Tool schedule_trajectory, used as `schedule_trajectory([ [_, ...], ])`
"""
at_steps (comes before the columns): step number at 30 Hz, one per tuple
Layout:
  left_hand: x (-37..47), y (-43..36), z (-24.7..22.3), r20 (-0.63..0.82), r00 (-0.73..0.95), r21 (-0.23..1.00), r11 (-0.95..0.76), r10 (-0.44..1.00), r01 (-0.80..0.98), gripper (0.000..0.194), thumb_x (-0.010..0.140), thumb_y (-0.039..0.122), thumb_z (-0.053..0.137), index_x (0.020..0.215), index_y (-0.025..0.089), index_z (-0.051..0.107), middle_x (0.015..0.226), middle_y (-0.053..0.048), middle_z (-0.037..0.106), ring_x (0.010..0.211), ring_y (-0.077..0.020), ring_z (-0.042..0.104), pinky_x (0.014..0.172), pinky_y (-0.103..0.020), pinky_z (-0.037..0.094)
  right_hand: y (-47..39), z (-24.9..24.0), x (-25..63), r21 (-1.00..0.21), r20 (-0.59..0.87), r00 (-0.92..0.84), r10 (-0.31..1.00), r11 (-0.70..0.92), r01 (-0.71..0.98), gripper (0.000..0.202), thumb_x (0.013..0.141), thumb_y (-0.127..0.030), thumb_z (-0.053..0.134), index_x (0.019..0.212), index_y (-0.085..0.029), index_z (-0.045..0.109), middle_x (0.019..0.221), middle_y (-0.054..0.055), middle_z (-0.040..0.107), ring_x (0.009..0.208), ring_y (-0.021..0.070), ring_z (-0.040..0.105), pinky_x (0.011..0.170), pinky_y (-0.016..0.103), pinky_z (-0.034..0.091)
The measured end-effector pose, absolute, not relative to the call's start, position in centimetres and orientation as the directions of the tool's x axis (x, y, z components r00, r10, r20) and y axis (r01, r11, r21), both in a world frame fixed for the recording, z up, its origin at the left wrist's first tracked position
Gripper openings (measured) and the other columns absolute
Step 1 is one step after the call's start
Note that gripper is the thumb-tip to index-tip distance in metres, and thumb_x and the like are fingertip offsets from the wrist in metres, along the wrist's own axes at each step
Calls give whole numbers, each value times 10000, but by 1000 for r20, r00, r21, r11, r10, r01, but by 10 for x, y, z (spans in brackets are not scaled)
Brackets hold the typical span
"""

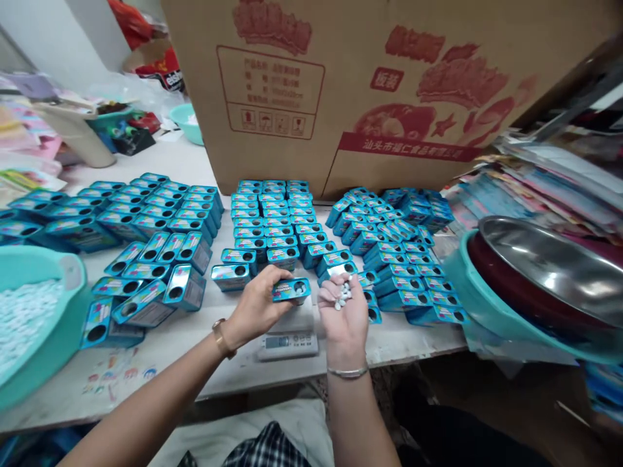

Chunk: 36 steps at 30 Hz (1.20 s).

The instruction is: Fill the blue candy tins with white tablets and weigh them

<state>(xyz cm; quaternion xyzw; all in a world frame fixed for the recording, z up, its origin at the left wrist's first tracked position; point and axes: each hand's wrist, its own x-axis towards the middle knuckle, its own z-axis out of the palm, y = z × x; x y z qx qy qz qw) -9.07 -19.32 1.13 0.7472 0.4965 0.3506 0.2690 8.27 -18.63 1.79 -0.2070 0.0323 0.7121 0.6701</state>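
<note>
A small blue tin (pixel 287 290) with a round hole in its top is gripped between the thumb and fingers of my left hand (pixel 260 301); pale candies show in the hole. Just to its right, my right hand (pixel 345 308) is palm up with curled fingers, cupping a small heap of white candies (pixel 343 293). Below the two hands a white digital scale (pixel 288 346) lies near the table's front edge. Rows of similar blue tins (pixel 250 224) stand behind my hands.
A large cardboard box (pixel 272 155) stands behind the tins. More tins are grouped at left (pixel 136 220) and right (pixel 399 282). At far left, a turquoise basin (pixel 73 279) holds white candies. Metal and red bowls (pixel 549 259) rest in another basin at right.
</note>
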Motion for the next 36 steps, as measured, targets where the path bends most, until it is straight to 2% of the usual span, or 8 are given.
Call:
schedule_trajectory([
  [2,-91,-195,1,256,271,745,-368,928,556,389,793,255,698,1142,203,534,1071,-60,584,987,-208,585,849,-347,494,-186,19,88,-281,-297,-11,955,-99,-955,185,874,-264,571,747,-193,457,601,-82,421,418,35,356,376,152,288],
  [4,-96,-199,-1,302,256,730,-396,918,557,612,768,292,731,1299,201,442,1250,-111,529,1164,-259,521,969,-411,465,-186,19,93,-334,-263,4,965,-87,-939,184,877,-269,573,756,-196,455,599,-85,405,415,35,341,371,151,275],
  [7,-116,-213,7,409,116,730,-401,905,553,822,755,328,753,1434,231,301,1413,-126,419,1308,-286,413,1059,-443,414,-187,21,96,-392,-242,29,970,-70,-917,180,901,-287,551,773,-195,463,606,-84,403,419,36,339,376,154,275],
  [12,-157,-247,10,347,-238,869,-216,907,444,588,815,265,690,1352,254,450,1247,-83,573,1117,-234,588,912,-373,520,-182,28,92,-446,-238,59,970,-55,-894,215,955,-325,461,785,-194,475,595,-81,370,408,43,312,361,167,242],
  [17,-179,-275,-9,239,-363,926,-99,900,363,460,820,248,682,1258,240,542,1121,-58,630,1000,-206,632,901,-370,512,-172,36,82,-457,-225,54,973,-57,-888,269,982,-338,399,776,-185,479,572,-84,340,406,44,308,360,168,241],
  [25,-174,-282,-21,191,-276,925,-79,942,371,410,851,225,648,1248,234,544,1072,-47,641,950,-177,632,884,-350,508,-165,40,65,-464,-249,45,968,-78,-883,280,976,-349,413,753,-187,464,562,-87,319,425,47,325,383,163,272],
  [30,-154,-267,-13,299,-118,873,-221,947,434,421,857,190,634,1260,245,528,1112,-48,622,1006,-179,598,842,-319,507,-162,41,57,-526,-219,76,973,-52,-849,229,934,-354,512,777,-191,479,575,-95,310,425,39,307,391,163,258],
  [36,-124,-234,-2,355,99,791,-355,930,499,552,851,219,635,1359,250,420,1311,-92,514,1212,-238,475,1031,-429,419,-160,42,46,-614,-185,132,974,-9,-789,234,894,-383,570,782,-196,487,574,-98,325,429,42,282,396,165,247],
])
